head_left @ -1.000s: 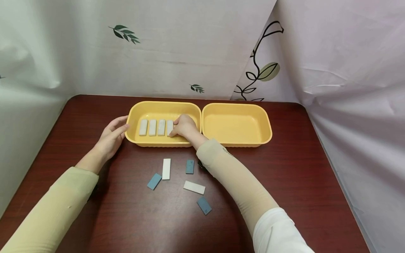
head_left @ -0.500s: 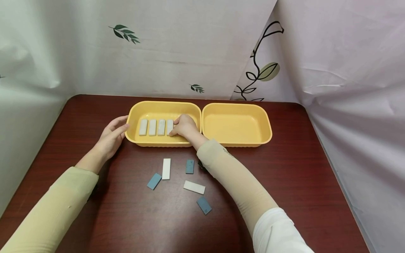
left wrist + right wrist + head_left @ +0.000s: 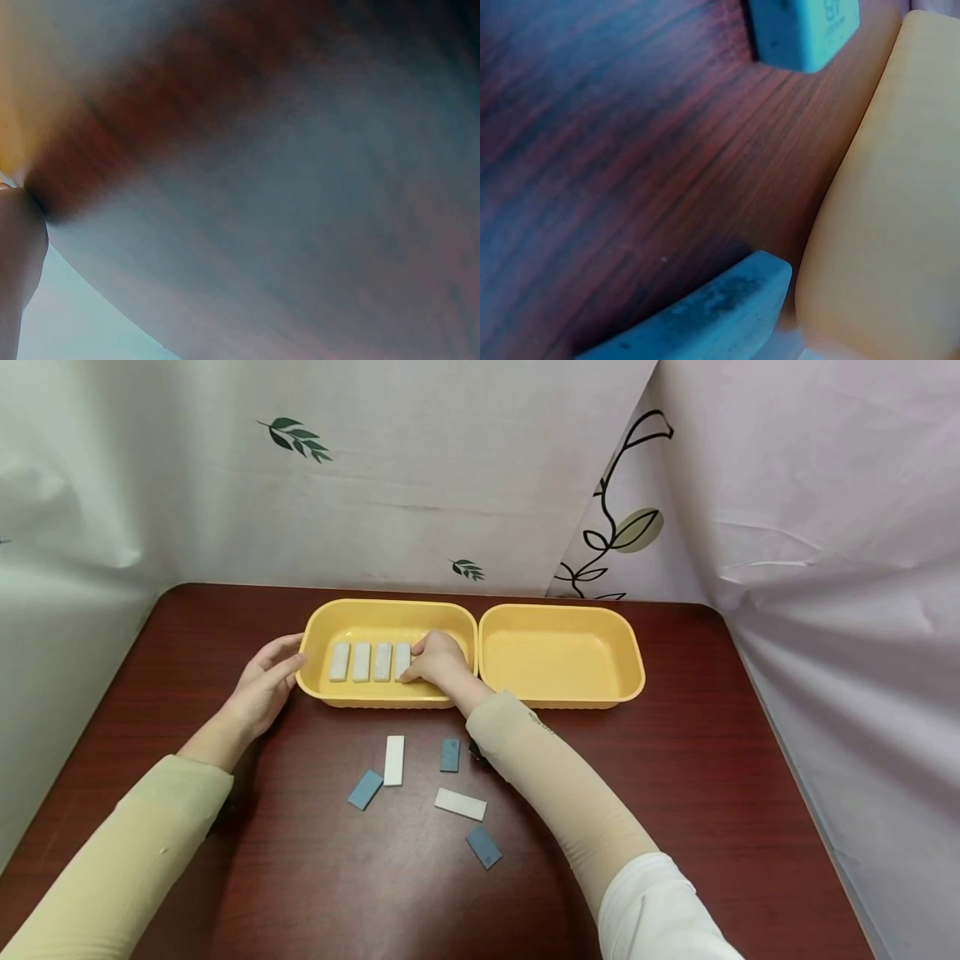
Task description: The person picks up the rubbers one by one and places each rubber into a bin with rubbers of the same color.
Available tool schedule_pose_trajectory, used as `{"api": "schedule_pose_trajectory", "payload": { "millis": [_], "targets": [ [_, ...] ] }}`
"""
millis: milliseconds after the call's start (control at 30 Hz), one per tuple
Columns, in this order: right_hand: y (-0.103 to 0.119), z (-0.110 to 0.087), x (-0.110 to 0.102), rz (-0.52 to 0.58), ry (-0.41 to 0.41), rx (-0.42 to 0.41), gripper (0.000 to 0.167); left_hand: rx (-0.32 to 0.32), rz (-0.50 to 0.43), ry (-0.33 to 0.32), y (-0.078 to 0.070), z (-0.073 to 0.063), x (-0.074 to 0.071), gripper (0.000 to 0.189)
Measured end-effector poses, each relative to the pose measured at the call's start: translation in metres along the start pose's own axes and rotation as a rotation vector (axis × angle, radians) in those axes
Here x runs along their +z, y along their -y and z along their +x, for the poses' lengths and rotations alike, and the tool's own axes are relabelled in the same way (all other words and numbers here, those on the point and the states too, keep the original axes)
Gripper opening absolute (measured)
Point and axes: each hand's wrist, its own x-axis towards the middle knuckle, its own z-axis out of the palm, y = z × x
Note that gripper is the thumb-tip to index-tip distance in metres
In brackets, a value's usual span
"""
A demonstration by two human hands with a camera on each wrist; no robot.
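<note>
My right hand (image 3: 439, 660) reaches into the left yellow tray (image 3: 390, 702) and pinches the rightmost of several white blocks (image 3: 402, 661). The blocks stand side by side in a row, apart from each other. Part of the pinched block is hidden by the fingers. My left hand (image 3: 262, 687) touches the left end of that tray, its fingers and thumb fairly straight against the rim. In the left wrist view, only a fingertip (image 3: 21, 247) shows beside blurred yellow.
A second yellow tray (image 3: 562, 703) adjoins on the right. In front lie a blue block (image 3: 450, 755), another blue block (image 3: 366, 790), a third blue block (image 3: 483, 847), a white block (image 3: 394, 761) and another white block (image 3: 461, 804). A patterned curtain (image 3: 405, 477) hangs behind the table.
Almost nothing differs. Both hands keep their places, and the tray with the white blocks appears to shift only very slightly.
</note>
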Motion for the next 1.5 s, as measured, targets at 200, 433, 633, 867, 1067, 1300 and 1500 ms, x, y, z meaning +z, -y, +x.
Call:
{"api": "schedule_pose_trajectory", "payload": {
  "millis": [200, 433, 633, 867, 1067, 1300, 1500],
  "targets": [
    [-0.001, 0.000, -0.003, 0.037, 0.021, -0.007, 0.047, -0.003, -0.004, 0.001, -0.001, 0.000, 0.000, 0.030],
    [0.001, -0.004, -0.011, 0.155, 0.089, 0.022, 0.043, 0.007, -0.012, 0.001, 0.000, 0.000, 0.000, 0.029],
    [0.005, -0.012, -0.019, 0.213, 0.110, -0.011, 0.037, 0.019, -0.029, 0.000, 0.001, -0.001, 0.000, 0.029],
    [0.004, -0.025, -0.035, 0.389, 0.201, -0.089, 0.039, 0.004, -0.008, 0.004, 0.000, -0.001, 0.000, 0.029],
    [-0.001, -0.038, -0.047, 0.439, 0.234, -0.176, 0.040, 0.006, -0.014, 0.005, 0.000, -0.001, 0.000, 0.030],
    [-0.009, -0.056, -0.053, 0.441, 0.267, -0.265, 0.039, -0.004, -0.008, 0.009, -0.001, -0.001, 0.000, 0.030],
    [-0.019, -0.068, -0.050, 0.392, 0.307, -0.334, 0.037, -0.004, -0.002, 0.006, -0.002, -0.001, 0.000, 0.029]
  ]
}}
